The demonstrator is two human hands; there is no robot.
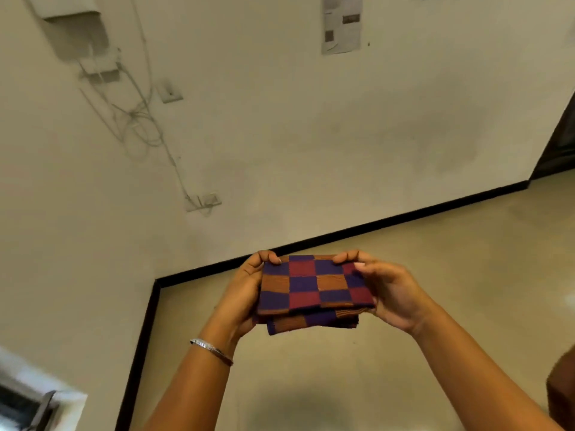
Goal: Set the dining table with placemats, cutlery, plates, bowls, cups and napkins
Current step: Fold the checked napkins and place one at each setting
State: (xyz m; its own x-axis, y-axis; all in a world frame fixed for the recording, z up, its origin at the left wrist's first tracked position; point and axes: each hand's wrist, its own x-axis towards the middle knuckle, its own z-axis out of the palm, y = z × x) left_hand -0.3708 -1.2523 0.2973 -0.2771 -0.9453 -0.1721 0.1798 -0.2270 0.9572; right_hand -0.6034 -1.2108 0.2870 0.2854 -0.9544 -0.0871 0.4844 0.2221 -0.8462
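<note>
Head view showed both forearms raised in front of the person, a silver bangle (211, 350) on the left wrist. Between them hung a folded checked napkin (314, 290), purple, red and orange, held in the air above the floor. The left hand (245, 290) clasped its left edge, thumb on top near the far corner. The right hand (389, 290) pinched its right edge. Beyond lay a beige floor (435, 259), a black skirting (342, 233), then a pale wall (280, 119) with loose cables (140, 126) and a pinned paper (342, 23).
</note>
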